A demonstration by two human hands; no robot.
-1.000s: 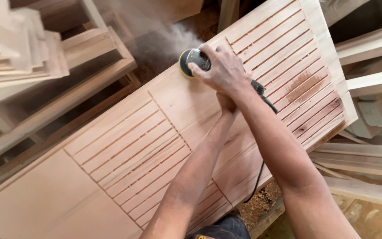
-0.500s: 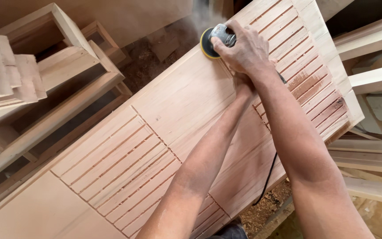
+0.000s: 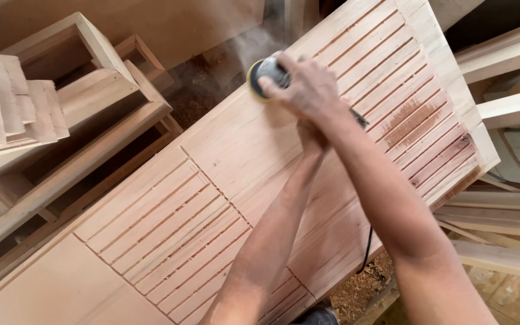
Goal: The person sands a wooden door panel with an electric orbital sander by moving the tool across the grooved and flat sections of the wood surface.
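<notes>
A long pale wooden door panel [image 3: 242,144] lies slanted across the view, with grooved sections at either end and a plain band between them. A round sander [image 3: 264,71] with a yellow pad sits at the far edge of that plain band. My right hand [image 3: 305,90] is closed over the top of it. My left hand [image 3: 312,137] reaches up under my right wrist and is mostly hidden there. A thin haze of dust [image 3: 254,42] rises beside the sander. Its black cord [image 3: 366,253] hangs off the panel's near edge.
Open wooden frames [image 3: 85,120] and a stack of short wood pieces [image 3: 7,102] stand on the left. Loose boards [image 3: 513,108] lie on the right. Sawdust [image 3: 362,289] covers the floor below the panel's near edge.
The sander, under my right hand, slid along the panel's far edge toward the upper grooved section, then back a little. The dust cloud has thinned, and the view has shifted.
</notes>
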